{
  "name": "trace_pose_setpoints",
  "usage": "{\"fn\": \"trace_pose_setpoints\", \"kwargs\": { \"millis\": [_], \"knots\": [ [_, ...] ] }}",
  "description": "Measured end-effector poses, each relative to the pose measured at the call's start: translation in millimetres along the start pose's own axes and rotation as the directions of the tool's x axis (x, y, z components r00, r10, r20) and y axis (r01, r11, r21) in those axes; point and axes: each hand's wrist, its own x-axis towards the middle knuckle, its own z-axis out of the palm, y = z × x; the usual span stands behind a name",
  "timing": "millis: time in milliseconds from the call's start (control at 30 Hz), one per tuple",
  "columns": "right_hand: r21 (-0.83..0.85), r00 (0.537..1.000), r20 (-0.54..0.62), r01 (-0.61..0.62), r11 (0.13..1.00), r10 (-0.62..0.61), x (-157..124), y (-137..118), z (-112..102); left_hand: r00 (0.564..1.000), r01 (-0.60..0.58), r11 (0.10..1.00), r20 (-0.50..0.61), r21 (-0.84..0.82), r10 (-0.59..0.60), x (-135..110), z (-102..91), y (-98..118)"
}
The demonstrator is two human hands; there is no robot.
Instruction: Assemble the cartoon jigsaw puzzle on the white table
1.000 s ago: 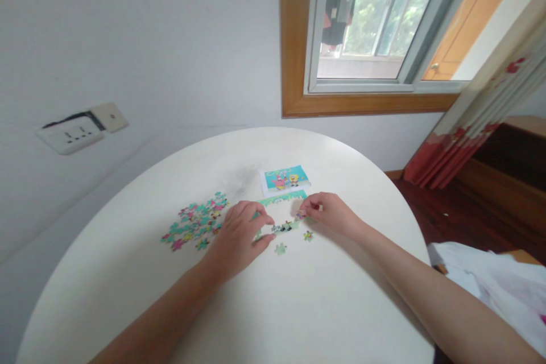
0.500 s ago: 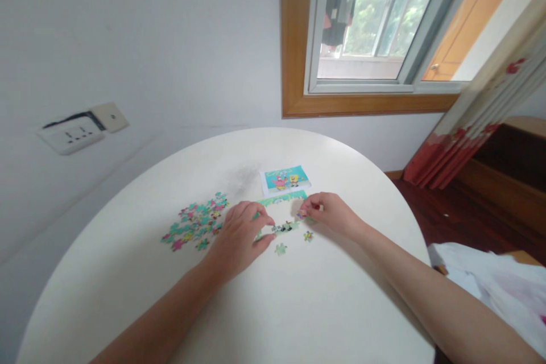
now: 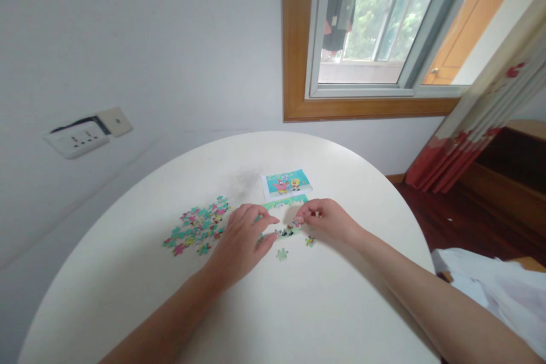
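Note:
On the white round table lies a partly joined jigsaw puzzle [image 3: 286, 201], with a green top edge and a bottom strip showing dark shoes. My right hand [image 3: 328, 220] pinches a small pinkish puzzle piece [image 3: 297, 220] just above the right end of that strip. My left hand [image 3: 245, 238] rests at the puzzle's left side, thumb and fingers apart, covering part of the frame. Below the strip lie a loose pale green piece [image 3: 282, 254] and a loose yellow piece [image 3: 309, 242]. Behind the puzzle is a picture card [image 3: 288, 182] with a pink and a yellow cartoon figure.
A pile of loose puzzle pieces [image 3: 196, 226] is spread left of my left hand. The table [image 3: 273, 318] meets a wall with a socket [image 3: 81, 137] at left and a window behind. White cloth [image 3: 490, 284] lies beyond the table's right edge.
My right hand has shifted slightly left with the piece, toward the middle of the strip. My left hand stays in nearly the same spot. The whole view has dipped slightly.

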Motion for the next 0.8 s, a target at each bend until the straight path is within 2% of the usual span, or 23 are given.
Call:
{"fn": "trace_pose_setpoints", "kwargs": {
  "millis": [200,333,467,667,800],
  "knots": [
    [0.075,1.000,0.006,-0.002,0.997,0.001,-0.6,-2.5,10.5,1.000,-0.021,1.000,0.001,-0.024,0.021,2.3,-1.1,7.0],
    [0.005,1.000,0.017,0.004,1.000,-0.004,-0.1,0.0,1.5,1.000,-0.007,1.000,-0.016,-0.027,0.007,1.1,-2.8,2.8],
    [0.019,0.997,0.058,-0.044,0.999,0.043,-2.3,-1.8,-4.3,1.000,0.000,0.999,-0.009,-0.042,0.000,-0.1,-2.8,3.3],
    [0.099,0.996,0.087,-0.033,0.995,0.024,-5.2,-7.3,10.2,1.000,0.001,0.994,0.018,-0.111,0.001,2.2,0.8,13.8],
    [0.156,0.998,0.051,-0.029,0.987,0.021,-4.2,-9.1,18.7,0.999,0.031,0.995,-0.007,-0.092,-0.032,3.0,2.2,17.0]
  ]
}}
